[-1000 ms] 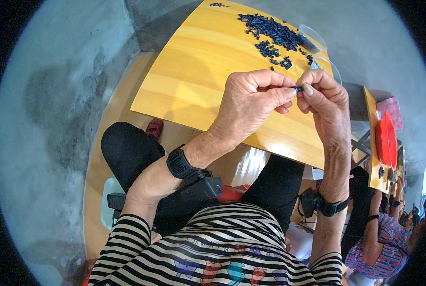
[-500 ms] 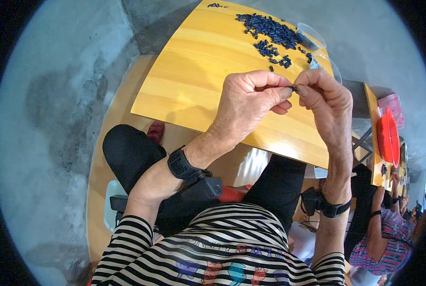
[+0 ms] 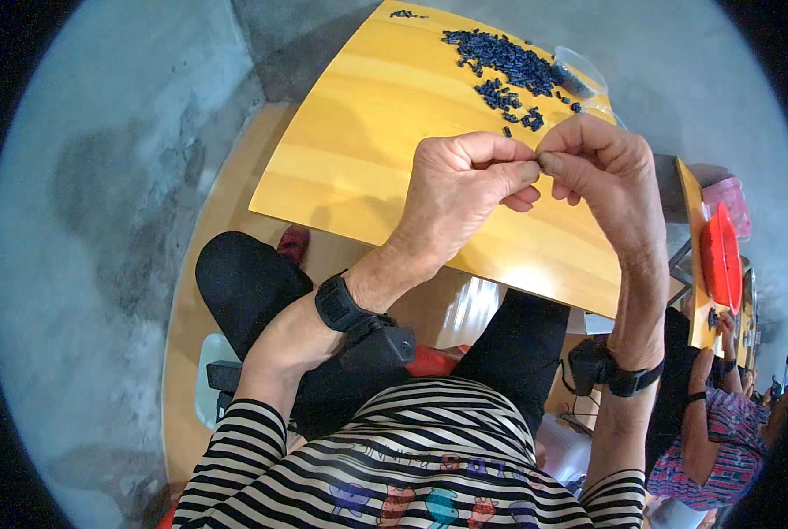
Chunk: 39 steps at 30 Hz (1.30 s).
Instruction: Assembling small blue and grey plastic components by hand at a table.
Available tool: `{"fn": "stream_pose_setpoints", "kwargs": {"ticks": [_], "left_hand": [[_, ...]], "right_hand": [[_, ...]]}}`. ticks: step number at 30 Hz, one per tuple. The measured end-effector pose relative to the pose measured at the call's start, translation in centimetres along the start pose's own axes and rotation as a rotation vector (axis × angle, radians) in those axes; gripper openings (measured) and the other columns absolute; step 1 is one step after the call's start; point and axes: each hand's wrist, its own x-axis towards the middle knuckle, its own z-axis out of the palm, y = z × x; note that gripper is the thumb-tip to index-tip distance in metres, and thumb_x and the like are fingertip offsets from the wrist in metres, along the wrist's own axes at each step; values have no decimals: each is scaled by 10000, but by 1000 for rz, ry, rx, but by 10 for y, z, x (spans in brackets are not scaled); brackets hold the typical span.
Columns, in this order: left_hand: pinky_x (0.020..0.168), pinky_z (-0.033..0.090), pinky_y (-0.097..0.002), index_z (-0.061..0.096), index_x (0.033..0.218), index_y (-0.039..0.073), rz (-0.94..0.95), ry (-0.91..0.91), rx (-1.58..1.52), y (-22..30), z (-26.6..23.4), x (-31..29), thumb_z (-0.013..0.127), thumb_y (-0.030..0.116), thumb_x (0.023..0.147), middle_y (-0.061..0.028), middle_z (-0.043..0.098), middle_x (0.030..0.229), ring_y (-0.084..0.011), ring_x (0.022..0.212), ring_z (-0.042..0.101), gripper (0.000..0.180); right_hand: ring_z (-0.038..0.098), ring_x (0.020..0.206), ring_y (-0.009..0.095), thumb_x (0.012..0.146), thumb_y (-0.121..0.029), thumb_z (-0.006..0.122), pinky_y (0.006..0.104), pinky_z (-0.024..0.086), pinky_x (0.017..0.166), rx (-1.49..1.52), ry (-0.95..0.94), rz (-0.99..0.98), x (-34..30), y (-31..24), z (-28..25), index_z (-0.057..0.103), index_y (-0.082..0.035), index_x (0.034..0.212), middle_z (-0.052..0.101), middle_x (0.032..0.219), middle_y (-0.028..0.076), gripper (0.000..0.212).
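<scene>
Over the yellow wooden table, my left hand (image 3: pixel 469 181) and my right hand (image 3: pixel 604 167) meet at the fingertips. Each one is closed in a thumb-and-finger pinch. Between the tips is a small dark piece, which the fingers now cover almost wholly. Just beyond my hands lies a heap of small dark cylindrical pieces (image 3: pixel 508 62), with smaller clusters (image 3: pixel 500 94) on its near side. A clear round tub (image 3: pixel 579 72) stands at the heap's right, with dark contents. A second clear container (image 3: pixel 604 108) is mostly hidden behind my right hand.
The yellow table (image 3: pixel 350 150) has a near edge above my knees. A few dark pieces (image 3: pixel 407 14) lie at its far left corner. On another table at the right are a red basin (image 3: pixel 720 257) and a pink container (image 3: pixel 729 198). Another person (image 3: pixel 716 432) sits there.
My right hand has turned and shifted slightly, and its fingertips now hide the small dark piece that showed between the hands. My left hand keeps nearly the same place and pinch.
</scene>
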Motion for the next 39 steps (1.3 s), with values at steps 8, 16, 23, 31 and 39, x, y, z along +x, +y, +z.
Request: {"fn": "stream_pose_setpoints", "kwargs": {"ticks": [8, 16, 23, 31, 39], "left_hand": [[635, 540, -239, 636, 942, -44, -75, 40, -48, -25, -8, 13, 633, 68, 824, -103, 662, 802, -141, 671, 645, 164], [661, 540, -242, 627, 987, -34, -48, -5, -89, -24, -12, 16, 624, 87, 837, -100, 660, 833, -141, 697, 644, 193], [650, 538, -234, 626, 987, -40, -27, -39, -91, -11, -6, 9, 631, 87, 833, -98, 660, 835, -142, 699, 645, 200], [636, 544, -235, 623, 990, -53, 10, -54, -67, 5, -2, 1, 628, 64, 829, -111, 662, 835, -144, 679, 647, 198], [639, 554, -242, 631, 968, -44, 4, -26, -131, -5, -2, 1, 619, 62, 836, -110, 659, 832, -148, 684, 648, 170]], "right_hand": [[554, 521, 81, 760, -36, 608, 212, 439, 485, -168, -24, -59, 13, 22, 11, 625, -8, 755, 603, 610, 24, 33], [569, 594, 91, 895, -226, 552, 201, 433, 514, 375, -106, 145, 11, 35, 1, 624, -5, 1001, 616, 707, 24, 256], [458, 526, 63, 890, -237, 563, 194, 352, 478, 632, -157, 209, 9, 46, 6, 618, -30, 991, 527, 631, -24, 237], [428, 535, 52, 874, -197, 585, 188, 321, 465, 965, -253, 207, 10, 46, 10, 587, -36, 1034, 554, 723, -30, 227], [476, 555, 55, 878, -151, 572, 175, 346, 458, 1107, -385, 215, 14, 54, 12, 568, -27, 1013, 595, 791, 13, 183]]}}
